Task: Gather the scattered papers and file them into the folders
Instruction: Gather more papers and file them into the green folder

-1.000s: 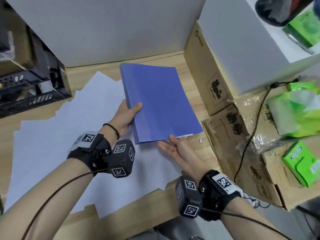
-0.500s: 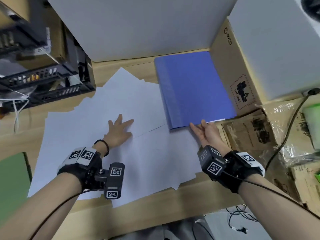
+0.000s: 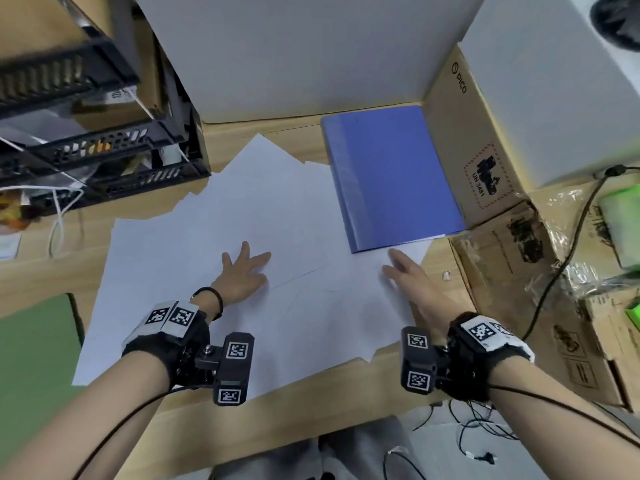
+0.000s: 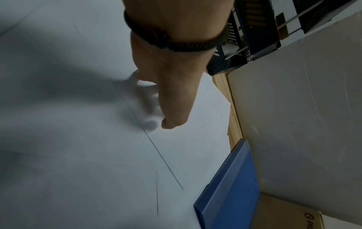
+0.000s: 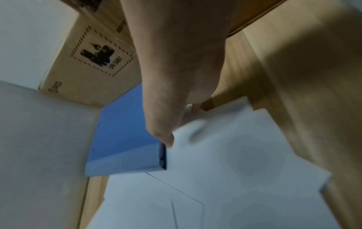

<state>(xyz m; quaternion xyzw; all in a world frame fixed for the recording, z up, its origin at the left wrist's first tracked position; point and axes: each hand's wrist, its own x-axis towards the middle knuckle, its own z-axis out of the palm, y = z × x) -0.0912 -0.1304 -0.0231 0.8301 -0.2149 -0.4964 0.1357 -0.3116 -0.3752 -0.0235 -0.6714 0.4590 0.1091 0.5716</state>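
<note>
1. Head view: a spread of loose white paper sheets (image 3: 194, 258) overlaps across the light wooden desk (image 3: 311, 420). The closed blue plastic folder (image 3: 391, 174) lies flat at the back right, its right edge against the side of a brown cardboard shipping box (image 3: 464, 140) and its near corner overlapping the papers. That spot looks chosen to keep it out of the way of the sheets. The left hand (image 3: 242, 275) lies palm down with fingers fanned out flat on the middle of the sheets, holding nothing. I judge it is pinning the pile so it can be drawn together. The right hand (image 3: 407, 275) is flat too, fingers straight, on the paper just below the folder's near edge, gripping nothing. Black mesh desk trays (image 3: 104, 150) stand at the back left.

2. Left wrist view: the left hand (image 4: 170, 86) reaches down to the white sheets (image 4: 78, 155). Only the thumb is plain, stretched out and touching paper; the other fingers are hidden. The blue folder's spine (image 4: 225, 182) shows at lower right, apart from the hand.

3. Right wrist view: blurred. The right hand (image 5: 176, 77) points down at the white sheets (image 5: 225, 170), its thumb tip just beside the folder's (image 5: 121, 139) near corner. The fingers are mostly hidden, and whether they pinch a sheet edge I cannot tell here. No sheet is gathered yet.
</note>
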